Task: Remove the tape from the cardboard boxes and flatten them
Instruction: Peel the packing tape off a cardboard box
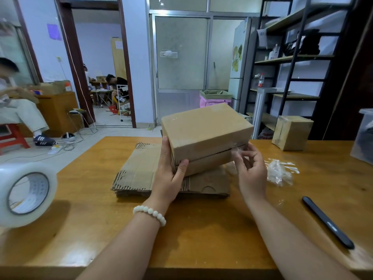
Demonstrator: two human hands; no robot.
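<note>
Box [203, 128], held tilted over the stack of flattened cardboard [139, 168] at the middle of the desk [201, 229], looks light and stiff; its clear tape [236, 152] is thin and probably slippery. The left hand [168, 174] has its grip closed round the near left corner, thumb on the front face. The right hand [251, 174] pinches the loose tape at the right end, the likely best place to pull from.

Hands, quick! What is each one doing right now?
Left hand: grips the cardboard box at its left end.
Right hand: pinches a strip of clear tape at the box's right end.
</note>
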